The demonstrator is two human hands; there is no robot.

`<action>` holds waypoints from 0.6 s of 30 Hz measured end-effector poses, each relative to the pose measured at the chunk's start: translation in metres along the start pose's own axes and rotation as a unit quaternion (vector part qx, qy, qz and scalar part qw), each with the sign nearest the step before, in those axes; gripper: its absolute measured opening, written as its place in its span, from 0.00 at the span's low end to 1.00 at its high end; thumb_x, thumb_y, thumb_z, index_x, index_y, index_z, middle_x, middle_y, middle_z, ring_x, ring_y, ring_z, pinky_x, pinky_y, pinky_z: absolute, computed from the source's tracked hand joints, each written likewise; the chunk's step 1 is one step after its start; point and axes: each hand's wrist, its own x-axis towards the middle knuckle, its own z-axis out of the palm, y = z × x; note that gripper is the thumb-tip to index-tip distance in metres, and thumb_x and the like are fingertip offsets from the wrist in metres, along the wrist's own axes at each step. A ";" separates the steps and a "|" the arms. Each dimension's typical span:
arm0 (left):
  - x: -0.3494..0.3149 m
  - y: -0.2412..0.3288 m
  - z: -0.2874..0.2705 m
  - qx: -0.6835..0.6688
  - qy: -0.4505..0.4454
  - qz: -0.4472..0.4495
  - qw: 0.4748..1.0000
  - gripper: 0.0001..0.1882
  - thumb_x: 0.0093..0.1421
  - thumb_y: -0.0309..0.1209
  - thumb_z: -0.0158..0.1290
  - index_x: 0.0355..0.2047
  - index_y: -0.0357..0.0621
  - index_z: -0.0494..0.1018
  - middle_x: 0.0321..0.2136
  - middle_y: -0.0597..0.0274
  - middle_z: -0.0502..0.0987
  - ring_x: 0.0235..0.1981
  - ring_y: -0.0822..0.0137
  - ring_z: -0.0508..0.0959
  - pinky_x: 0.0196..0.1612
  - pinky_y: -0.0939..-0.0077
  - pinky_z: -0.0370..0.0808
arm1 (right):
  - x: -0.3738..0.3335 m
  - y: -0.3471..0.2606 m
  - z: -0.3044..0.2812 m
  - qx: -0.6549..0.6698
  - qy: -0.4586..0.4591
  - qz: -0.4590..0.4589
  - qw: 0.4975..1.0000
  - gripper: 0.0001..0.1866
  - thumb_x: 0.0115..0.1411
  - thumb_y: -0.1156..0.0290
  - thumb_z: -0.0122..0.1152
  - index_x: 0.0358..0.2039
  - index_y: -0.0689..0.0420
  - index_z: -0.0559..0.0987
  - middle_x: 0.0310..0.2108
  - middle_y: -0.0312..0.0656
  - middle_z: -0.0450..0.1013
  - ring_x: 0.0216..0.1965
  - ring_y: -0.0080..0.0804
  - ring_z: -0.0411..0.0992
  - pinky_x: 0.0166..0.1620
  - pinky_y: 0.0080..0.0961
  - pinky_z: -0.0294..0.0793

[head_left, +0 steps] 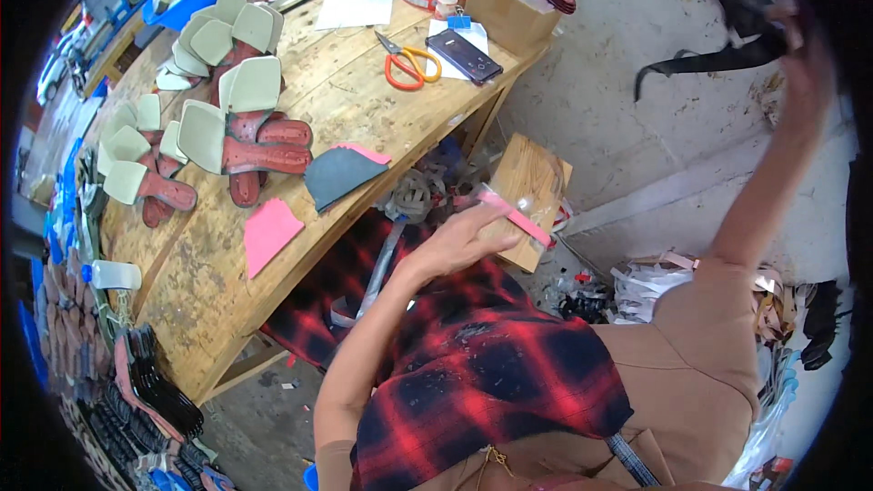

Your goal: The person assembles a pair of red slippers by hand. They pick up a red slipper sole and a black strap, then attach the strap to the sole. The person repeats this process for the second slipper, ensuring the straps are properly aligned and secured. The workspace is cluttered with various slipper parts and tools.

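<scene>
My left hand [466,238] is over my lap, its fingers and thumb closed on a narrow pink strip [526,220]. Just past the strip is a wooden block [529,184]. Stretched out to the far right, my right hand [793,29] is smeared by motion; its fingers appear closed on limp black material [735,2] with a long trailing strip. On the bench edge closest to me lie a dark grey curved piece [344,176] with pink beneath it and a loose pink piece [271,235].
The wooden bench [200,309] holds stacked red sandal soles with cream heel parts [202,135], orange-handled scissors [405,69], a phone [464,55], a cardboard box [509,18] and a white bottle [116,275]. Scraps [650,289] lie heaped by my right side. A checked cloth [491,364] covers my lap.
</scene>
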 end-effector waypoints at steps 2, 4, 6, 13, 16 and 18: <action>0.011 0.085 -0.038 -0.169 -0.016 0.124 0.978 0.51 0.58 0.70 0.40 0.63 0.33 0.61 0.62 0.49 0.65 0.64 0.56 0.63 0.67 0.62 0.55 | -0.029 0.034 0.072 0.016 -0.064 0.087 0.994 0.15 0.61 0.66 0.56 0.43 0.64 0.76 0.26 0.38 0.74 0.24 0.24 0.70 0.26 0.18 0.67; 0.018 0.146 -0.070 -0.539 -0.005 0.215 0.814 0.59 0.53 0.78 0.32 0.64 0.35 0.59 0.62 0.47 0.65 0.64 0.53 0.64 0.65 0.57 0.58 | -0.068 0.064 0.185 -0.032 -0.080 0.132 0.987 0.13 0.61 0.66 0.60 0.43 0.61 0.80 0.22 0.35 0.75 0.17 0.17 0.68 0.21 0.15 0.64; -0.019 0.187 -0.127 -0.617 -0.045 0.300 0.726 0.46 0.59 0.63 0.36 0.62 0.34 0.60 0.54 0.50 0.67 0.54 0.57 0.67 0.59 0.59 0.63 | -0.081 0.079 0.223 0.060 -0.243 0.231 0.940 0.17 0.62 0.64 0.61 0.47 0.61 0.80 0.18 0.31 0.71 0.14 0.13 0.65 0.15 0.13 0.59; -0.306 0.229 -0.249 -0.373 0.396 0.450 0.708 0.12 0.65 0.23 0.45 0.47 0.31 0.67 0.20 0.70 0.63 0.19 0.76 0.61 0.27 0.79 0.63 | -0.133 0.195 0.131 -0.053 -0.197 0.405 0.891 0.15 0.53 0.61 0.65 0.19 0.58 0.74 0.12 0.32 0.67 0.08 0.14 0.57 0.11 0.17 0.51; -0.420 0.218 -0.245 -0.305 0.616 0.390 0.612 0.10 0.69 0.34 0.44 0.33 0.40 0.67 0.15 0.73 0.54 0.14 0.77 0.54 0.18 0.80 0.54 | -0.146 0.212 0.117 -0.074 -0.076 0.398 0.911 0.11 0.55 0.65 0.63 0.25 0.61 0.78 0.19 0.35 0.71 0.14 0.15 0.64 0.16 0.14 0.58; -0.507 0.189 -0.239 -0.269 0.748 0.381 0.472 0.12 0.70 0.37 0.42 0.35 0.41 0.66 0.13 0.74 0.52 0.12 0.78 0.53 0.14 0.80 0.52 | -0.127 0.215 0.111 -0.154 -0.074 0.327 0.929 0.12 0.58 0.65 0.61 0.28 0.63 0.79 0.23 0.36 0.73 0.22 0.17 0.67 0.23 0.16 0.65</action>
